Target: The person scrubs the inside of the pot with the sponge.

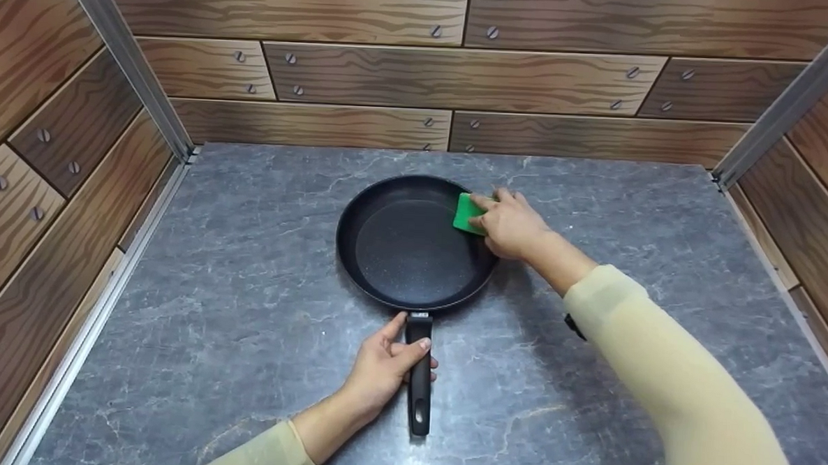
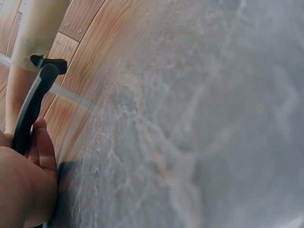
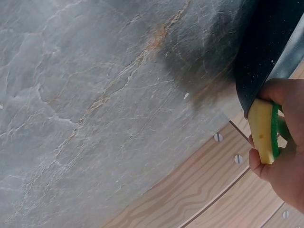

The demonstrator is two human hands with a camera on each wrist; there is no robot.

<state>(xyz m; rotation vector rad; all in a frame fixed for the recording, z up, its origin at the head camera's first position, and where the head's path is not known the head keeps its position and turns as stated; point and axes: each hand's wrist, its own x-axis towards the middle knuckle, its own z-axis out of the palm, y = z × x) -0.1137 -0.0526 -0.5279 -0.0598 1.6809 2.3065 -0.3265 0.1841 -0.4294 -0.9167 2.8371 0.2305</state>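
Observation:
A black frying pan (image 1: 413, 253) is in the middle of the head view, its handle (image 1: 419, 393) pointing toward the person. My left hand (image 1: 384, 364) grips the handle near the pan, with the thumb on top. The left wrist view shows the same handle (image 2: 33, 109) rising from the left hand (image 2: 28, 185). At the pan's right rim, my right hand (image 1: 516, 223) holds a sponge (image 1: 465, 214) with a green side. In the right wrist view the sponge's yellow side (image 3: 261, 130) meets the pan's edge (image 3: 247, 85), and the right hand (image 3: 285, 137) pinches it.
A grey marbled tabletop (image 1: 244, 288) extends under and around the pan. Wood-patterned panels (image 1: 365, 73) stand at the back and both sides. Grey metal posts (image 1: 128, 59) mark the back corners.

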